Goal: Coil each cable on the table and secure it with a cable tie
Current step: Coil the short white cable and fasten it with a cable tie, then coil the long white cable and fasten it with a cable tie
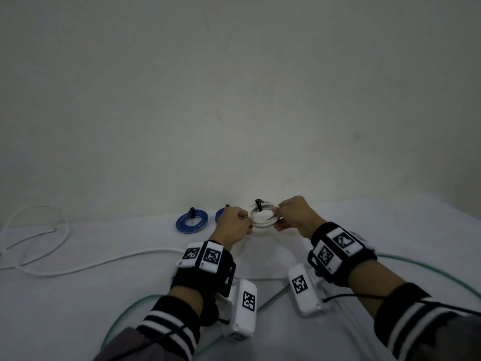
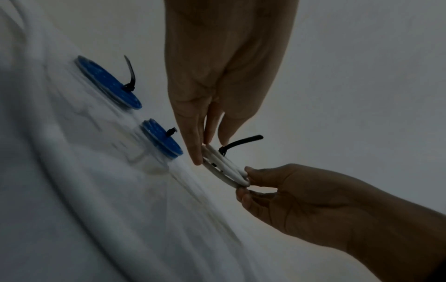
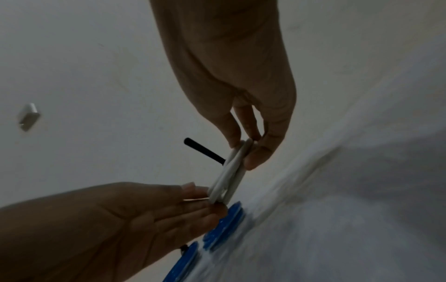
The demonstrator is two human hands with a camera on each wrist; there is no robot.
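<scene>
A white cable coil with a black cable tie around it is held just above the white cloth, near the wall. My left hand pinches its left side and my right hand pinches its right side. In the left wrist view my left hand grips the white coil beside the tie's tail, with my right hand opposite. In the right wrist view my right hand holds the white coil, the tie sticks out sideways, and my left hand is on the lower end.
Two tied blue coils lie to the left by the wall. A loose white cable trails across the left of the cloth. A green cable loops under both forearms. The wall stands close behind.
</scene>
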